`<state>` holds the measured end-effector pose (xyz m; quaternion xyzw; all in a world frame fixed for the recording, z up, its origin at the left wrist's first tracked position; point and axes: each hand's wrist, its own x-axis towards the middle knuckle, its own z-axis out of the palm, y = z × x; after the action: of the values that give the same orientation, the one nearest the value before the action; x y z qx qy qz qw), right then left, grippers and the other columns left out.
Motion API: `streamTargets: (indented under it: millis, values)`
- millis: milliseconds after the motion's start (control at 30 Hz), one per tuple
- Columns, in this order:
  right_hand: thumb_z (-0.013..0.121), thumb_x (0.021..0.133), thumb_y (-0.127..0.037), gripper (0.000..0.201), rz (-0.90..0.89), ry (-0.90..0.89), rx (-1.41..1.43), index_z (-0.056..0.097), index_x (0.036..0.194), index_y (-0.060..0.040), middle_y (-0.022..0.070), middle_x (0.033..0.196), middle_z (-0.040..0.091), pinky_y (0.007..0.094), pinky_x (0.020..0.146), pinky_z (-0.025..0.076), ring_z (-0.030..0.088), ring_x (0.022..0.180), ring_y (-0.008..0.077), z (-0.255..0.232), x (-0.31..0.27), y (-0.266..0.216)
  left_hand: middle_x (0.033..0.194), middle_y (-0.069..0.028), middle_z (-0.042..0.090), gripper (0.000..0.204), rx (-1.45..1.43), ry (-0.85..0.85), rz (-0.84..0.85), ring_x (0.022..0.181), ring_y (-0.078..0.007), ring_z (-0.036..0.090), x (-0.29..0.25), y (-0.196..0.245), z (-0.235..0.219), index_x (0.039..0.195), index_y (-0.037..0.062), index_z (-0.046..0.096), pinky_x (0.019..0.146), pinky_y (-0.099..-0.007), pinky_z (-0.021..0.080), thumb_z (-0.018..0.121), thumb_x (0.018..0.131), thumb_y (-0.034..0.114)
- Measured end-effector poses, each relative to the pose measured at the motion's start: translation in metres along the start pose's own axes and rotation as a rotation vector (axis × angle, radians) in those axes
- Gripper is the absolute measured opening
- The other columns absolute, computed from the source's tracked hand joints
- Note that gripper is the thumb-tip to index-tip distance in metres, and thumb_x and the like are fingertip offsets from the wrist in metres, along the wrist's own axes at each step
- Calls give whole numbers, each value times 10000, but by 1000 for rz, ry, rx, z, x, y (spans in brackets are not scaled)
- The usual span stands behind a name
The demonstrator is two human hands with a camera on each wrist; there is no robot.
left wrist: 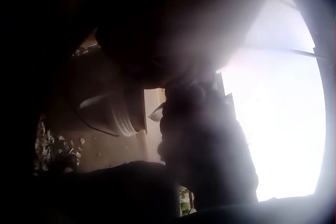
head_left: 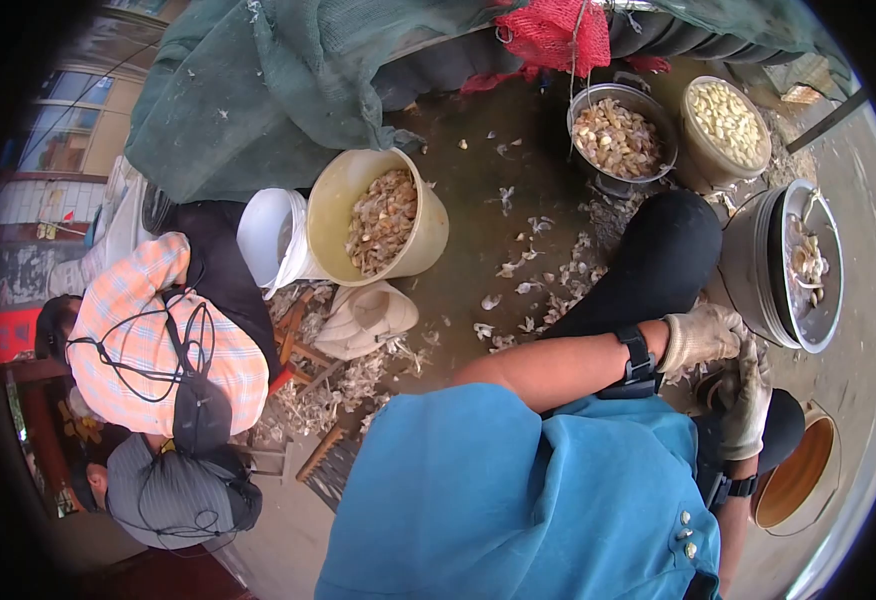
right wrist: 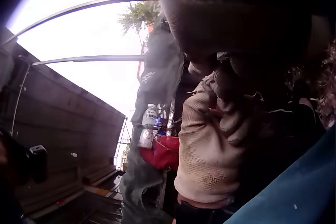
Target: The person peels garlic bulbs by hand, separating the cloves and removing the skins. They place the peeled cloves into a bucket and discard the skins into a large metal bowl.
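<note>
Both hands wear off-white knit gloves, soiled in places, and meet at the fingertips over the lap in the head view. My left hand has its fingers curled and pinches a small piece of garlic, mostly hidden between the gloves. Fingers of my right hand come up against it from below and grip at the same spot. In the right wrist view the left glove faces the camera. The left wrist view is dark, with the hands as silhouettes. Just beyond them, a metal basin with garlic bulbs sits on stacked buckets.
A bucket of pale peeled cloves and a pot of unpeeled cloves stand ahead. A cream bucket with more cloves is beside a white bucket. Garlic scraps litter the floor. Two people sit at left.
</note>
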<state>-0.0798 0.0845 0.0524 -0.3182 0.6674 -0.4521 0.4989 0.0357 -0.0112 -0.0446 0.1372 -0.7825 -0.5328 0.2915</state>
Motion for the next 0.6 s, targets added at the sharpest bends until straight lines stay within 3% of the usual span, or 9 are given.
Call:
streamTargets:
  millis: [33,67,133,267,367,433,467,533,600]
  values:
    - [533,1008,-312,234,118,18,146,590,1073,-95,-80,709,475,148,423,228,343,521,-14,0,-1,-5,869,-12,620,53,-681,12,-281,732,-111,591,-1,22,-13,930,106,638,658,-230,488,608,906,143]
    - [542,1000,-326,250,174,31,324,580,1086,-94,-69,746,500,140,421,224,360,532,-10,-5,1,4,798,1,593,111,-935,-90,-497,660,-64,542,-4,45,-33,980,75,595,591,-185,446,586,958,184]
    - [560,990,-320,226,291,-95,618,563,1084,-115,-48,797,524,138,407,238,381,546,-5,-14,5,-2,848,-6,603,269,-1279,-147,-437,678,-52,523,-3,17,-22,1043,39,565,582,-176,419,578,968,297]
    - [573,988,-315,208,332,-130,839,539,1057,-121,-16,829,535,148,430,267,382,564,22,-29,5,0,891,22,571,338,-1206,-11,-360,723,-35,492,-3,29,-23,1133,60,561,566,-164,382,561,963,352]
    - [570,987,-307,212,255,-172,877,549,1041,-103,-21,817,525,155,439,260,378,572,31,-37,-2,-2,839,15,554,230,-1144,13,-599,665,-44,466,6,46,-34,1073,50,599,575,-174,383,467,990,219]
    - [571,984,-294,224,283,-174,858,566,1043,-78,-18,818,536,166,442,261,382,573,39,-38,-6,-14,876,7,571,246,-335,42,-131,724,-56,510,6,38,-26,1092,41,601,609,-179,418,437,1005,202]
    - [569,983,-283,238,257,-164,863,579,1062,-58,-18,822,547,172,448,267,395,579,40,-39,-6,-13,876,7,571,246,-337,21,-126,724,-56,510,6,36,-25,1092,41,601,609,-179,418,437,1005,202]
    - [572,981,-279,243,249,-149,838,581,1072,-54,-16,831,552,172,451,271,404,588,38,-41,-8,-15,914,-5,588,290,-896,-11,-548,796,-66,549,8,40,-24,1122,39,596,651,-191,454,423,1022,250]
    - [570,983,-270,239,212,-193,797,586,1074,-49,-16,851,559,171,454,284,429,617,33,-47,-9,-15,905,2,587,312,-867,-1,-590,792,-62,549,11,48,-20,1104,46,593,651,-189,454,407,1030,284]
